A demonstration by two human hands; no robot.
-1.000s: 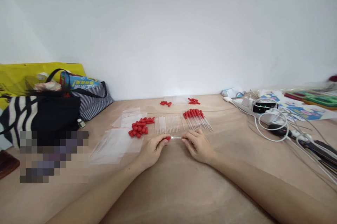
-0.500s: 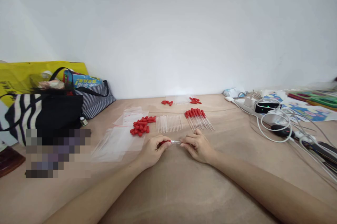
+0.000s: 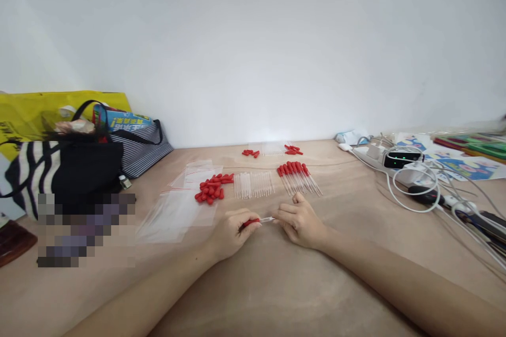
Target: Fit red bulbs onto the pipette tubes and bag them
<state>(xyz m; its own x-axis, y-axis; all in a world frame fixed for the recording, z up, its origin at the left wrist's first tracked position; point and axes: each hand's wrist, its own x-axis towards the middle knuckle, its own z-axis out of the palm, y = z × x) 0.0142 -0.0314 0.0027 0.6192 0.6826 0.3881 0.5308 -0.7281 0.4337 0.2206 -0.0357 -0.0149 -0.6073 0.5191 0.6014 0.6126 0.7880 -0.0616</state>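
Observation:
My left hand (image 3: 234, 232) is closed around a red rubber bulb (image 3: 250, 222). A clear dropper tube (image 3: 266, 219) runs from the bulb's mouth to the fingertips of my right hand (image 3: 299, 222), which pinch it; part of the tube is hidden there. Beyond my left hand lies a heap of loose red bulbs (image 3: 212, 189). A row of clear tubes (image 3: 253, 185) is laid out in the middle. Past my right hand rests a row of droppers (image 3: 299, 179), tubes with red bulbs on their ends.
Clear plastic bags (image 3: 166, 218) lie flat at left. Farther back are more red bulbs (image 3: 250, 153) and tubes (image 3: 272, 150). A black-and-white bag (image 3: 75, 173) stands at far left. White cables and a power strip (image 3: 371, 157) spread over the right side, near printed papers (image 3: 470, 165).
Both hands have come slightly lower toward me. More of the red bulb shows at my left fingertips, and the bulb and tube now slant up toward the right.

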